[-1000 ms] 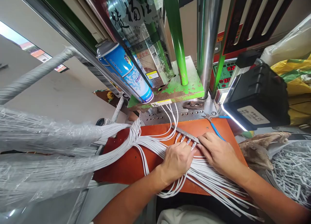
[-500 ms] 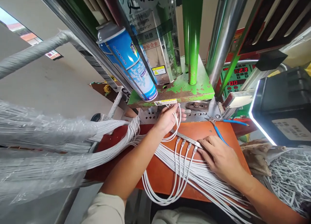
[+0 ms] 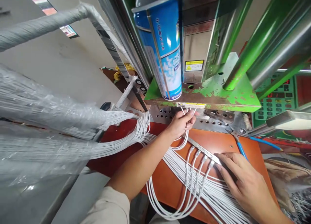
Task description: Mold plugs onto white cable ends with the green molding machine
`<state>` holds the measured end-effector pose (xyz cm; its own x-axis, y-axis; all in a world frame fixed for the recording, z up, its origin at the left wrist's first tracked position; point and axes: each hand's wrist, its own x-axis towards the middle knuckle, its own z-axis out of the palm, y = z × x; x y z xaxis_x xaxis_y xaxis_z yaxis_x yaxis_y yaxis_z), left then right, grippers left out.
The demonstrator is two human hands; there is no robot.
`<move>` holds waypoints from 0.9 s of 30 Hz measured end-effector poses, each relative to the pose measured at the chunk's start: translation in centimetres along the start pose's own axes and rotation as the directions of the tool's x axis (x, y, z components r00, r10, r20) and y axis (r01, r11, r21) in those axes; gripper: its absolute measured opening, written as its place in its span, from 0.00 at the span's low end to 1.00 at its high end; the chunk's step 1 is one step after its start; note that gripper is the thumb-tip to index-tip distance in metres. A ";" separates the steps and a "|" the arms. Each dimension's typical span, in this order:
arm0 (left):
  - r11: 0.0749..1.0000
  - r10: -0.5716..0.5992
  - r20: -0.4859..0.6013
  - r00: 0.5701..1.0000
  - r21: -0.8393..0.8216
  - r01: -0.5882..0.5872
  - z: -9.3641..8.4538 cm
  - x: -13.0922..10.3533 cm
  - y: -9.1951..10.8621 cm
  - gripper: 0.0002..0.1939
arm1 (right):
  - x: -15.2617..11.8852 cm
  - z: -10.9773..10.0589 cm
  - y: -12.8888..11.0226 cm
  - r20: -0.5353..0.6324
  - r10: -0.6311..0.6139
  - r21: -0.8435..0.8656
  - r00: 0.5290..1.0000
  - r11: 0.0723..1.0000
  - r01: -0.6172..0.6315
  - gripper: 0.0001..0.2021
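Just below the front edge of the green press plate [image 3: 218, 101], my left hand [image 3: 181, 125] is closed around several thin white cables [image 3: 186, 138]. Their upper ends run up under the plate, where they are hidden. A flat metal bar [image 3: 201, 148] lies slanted on the orange table, with several cable plugs [image 3: 204, 158] set along its front edge. My right hand [image 3: 247, 180] pinches the bar's right end between thumb and fingers. White cables [image 3: 179, 214] hang from those plugs in a loop over the table's front edge.
Blue-handled pliers [image 3: 240, 148] lie right of the bar. A blue spray can [image 3: 165, 52] stands on the press plate. Plastic-wrapped cable bundles [image 3: 48, 110] come in from the left, and more loose cables [image 3: 209, 191] cover the orange table [image 3: 160, 185]. A control panel [image 3: 269, 104] is behind right.
The view has shifted closer and turned left, so the press and table appear farther right. My left hand still holds cables at the press edge; my right hand stays at the bar's end.
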<state>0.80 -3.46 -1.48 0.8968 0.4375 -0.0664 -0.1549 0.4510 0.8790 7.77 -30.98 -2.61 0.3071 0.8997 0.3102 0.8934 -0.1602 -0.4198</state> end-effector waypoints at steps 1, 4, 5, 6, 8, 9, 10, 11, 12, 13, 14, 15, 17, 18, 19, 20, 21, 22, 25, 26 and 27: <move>1.000 0.001 0.000 1.000 -0.006 -0.001 0.0 -0.1 0.0 0.18 | 0.0 0.0 0.0 0.001 -0.005 -0.003 1.000 1.000 0.005 0.14; 1.000 0.001 0.015 1.000 -0.026 0.000 0.1 -0.3 0.2 0.20 | -0.1 -0.1 0.1 0.010 -0.008 -0.010 1.000 1.000 0.008 0.14; 0.999 0.009 0.011 1.000 -0.034 -0.009 0.1 -0.3 0.2 0.21 | -0.2 -0.1 0.1 0.013 -0.007 -0.012 1.000 1.000 0.007 0.14; 0.999 0.022 0.004 1.000 -0.041 -0.022 0.1 -0.3 0.3 0.22 | -0.2 -0.1 0.1 0.013 -0.007 -0.011 1.000 1.000 0.007 0.14; 0.998 0.048 -0.018 0.999 -0.044 -0.049 0.2 -0.2 0.2 0.23 | -0.2 -0.1 0.2 0.016 -0.004 -0.004 1.000 1.000 0.004 0.14; 0.998 0.054 -0.024 0.998 -0.039 -0.055 0.2 -0.1 0.2 0.23 | -0.2 -0.1 0.2 0.019 -0.001 0.002 1.000 1.000 0.001 0.15; 0.998 0.056 -0.021 0.998 -0.031 -0.057 0.2 -0.1 0.1 0.23 | -0.2 0.0 0.2 0.022 0.004 0.008 1.000 1.000 -0.004 0.15; 0.998 0.058 -0.013 0.998 -0.025 -0.058 0.2 0.0 0.1 0.23 | -0.1 0.1 0.2 0.023 0.009 0.013 1.000 1.000 -0.009 0.15; 0.998 0.063 -0.004 0.998 -0.022 -0.063 0.1 0.0 0.0 0.23 | -0.1 0.1 0.1 0.023 0.015 0.018 1.000 1.000 -0.015 0.14; 0.997 0.069 0.004 0.998 -0.024 -0.069 0.1 0.0 0.0 0.23 | -0.1 0.2 0.0 0.022 0.020 0.024 1.000 0.999 -0.021 0.14; 0.997 0.076 0.011 0.997 -0.028 -0.075 0.1 0.0 0.0 0.23 | -0.1 0.1 0.0 0.017 0.024 0.035 1.000 0.999 -0.025 0.14; 0.996 0.081 0.015 0.997 -0.033 -0.081 0.1 0.0 0.0 0.23 | -0.1 0.0 -0.1 0.013 0.028 0.050 1.000 0.998 -0.029 0.14; 0.996 0.080 0.018 0.997 -0.037 -0.079 0.1 0.0 -0.1 0.23 | 0.1 -0.6 0.0 0.026 0.038 0.094 0.999 0.995 -0.040 0.14; 0.997 0.075 0.016 0.997 -0.038 -0.074 0.1 0.0 -0.1 0.23 | 0.3 -1.0 0.0 0.053 0.045 0.120 0.998 0.991 -0.051 0.14; 0.997 0.069 0.015 0.998 -0.039 -0.068 0.0 0.0 -0.1 0.23 | 0.7 -1.6 0.2 0.088 0.051 0.142 0.995 0.988 -0.063 0.14; 0.997 0.061 0.015 0.998 -0.039 -0.061 0.0 0.0 -0.1 0.24 | 1.3 -2.1 0.3 0.114 0.054 0.153 0.992 0.986 -0.071 0.15; 0.998 0.056 0.015 0.998 -0.039 -0.056 0.0 0.0 -0.1 0.25 | 2.1 -2.7 0.5 0.114 0.052 0.148 0.992 0.987 -0.068 0.16; 0.998 0.052 0.015 0.999 -0.039 -0.051 0.0 0.1 -0.1 0.25 | 3.3 -3.1 0.7 0.090 0.039 0.129 0.995 0.990 -0.051 0.17; 0.998 0.045 0.016 0.999 -0.038 -0.045 0.0 0.1 0.0 0.26 | 8.6 -3.5 1.3 -0.060 -0.032 0.018 0.998 0.999 0.033 0.22; 0.998 0.041 0.013 0.999 -0.039 -0.041 0.0 0.0 0.1 0.26 | 10.8 -3.3 1.5 -0.094 -0.034 -0.014 0.995 0.999 0.033 0.24; 0.999 0.037 0.011 0.999 -0.041 -0.036 0.0 0.0 0.1 0.26 | 13.1 -3.0 1.8 -0.128 -0.013 -0.042 0.992 0.999 0.008 0.25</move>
<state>0.78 -3.41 -1.34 0.8949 0.4452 -0.0291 -0.2041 0.4665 0.8606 14.43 -20.70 3.24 0.3347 0.8425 0.4221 0.9088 -0.1702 -0.3810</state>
